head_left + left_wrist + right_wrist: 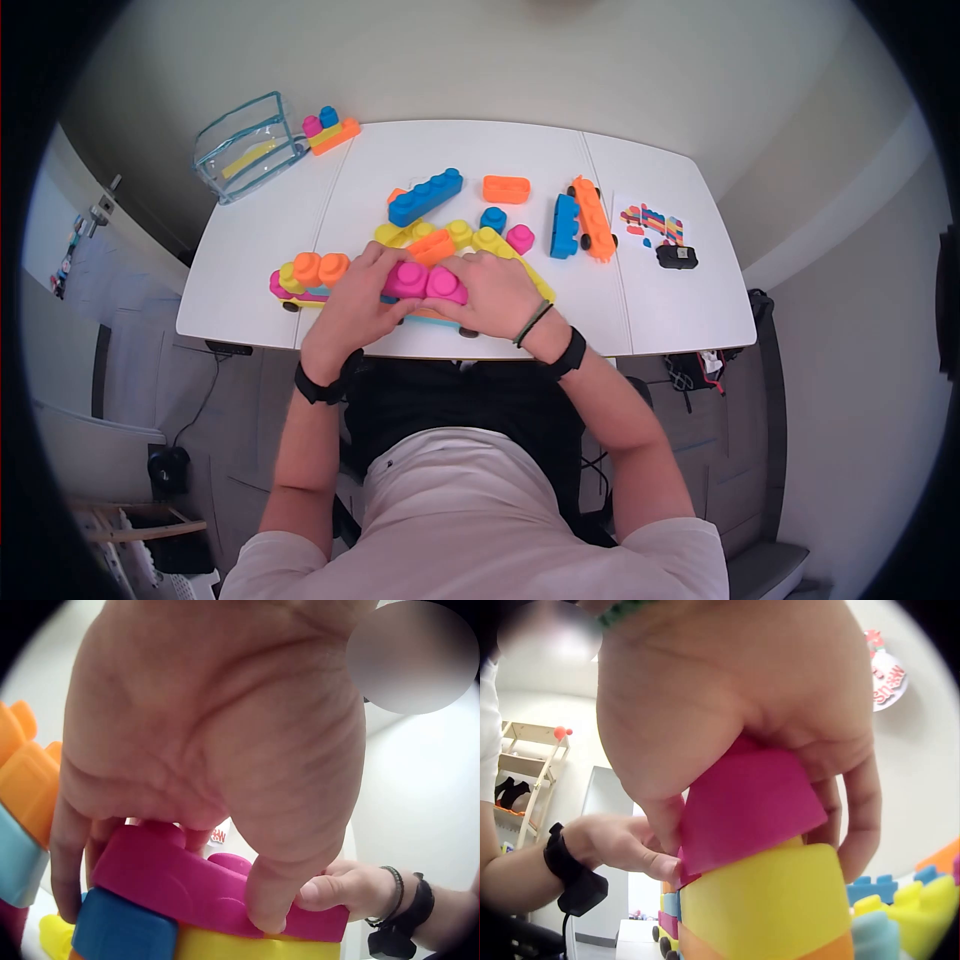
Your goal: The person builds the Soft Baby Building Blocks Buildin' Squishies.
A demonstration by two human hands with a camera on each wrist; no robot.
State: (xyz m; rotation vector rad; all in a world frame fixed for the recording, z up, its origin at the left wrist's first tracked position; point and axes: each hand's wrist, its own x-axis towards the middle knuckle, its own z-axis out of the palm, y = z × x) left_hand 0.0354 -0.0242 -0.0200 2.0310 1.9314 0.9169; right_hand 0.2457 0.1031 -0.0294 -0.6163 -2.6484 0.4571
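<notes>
Between both hands' thumbs and fingers, pink block [408,281] on yellow

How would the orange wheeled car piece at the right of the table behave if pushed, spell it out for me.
The orange car piece would probably roll lengthwise, given the dark wheels at its sides. Its smooth, moulded look suggests it would stay stiff. Shoved sideways, it might skid into the blue block lying close alongside.
</notes>
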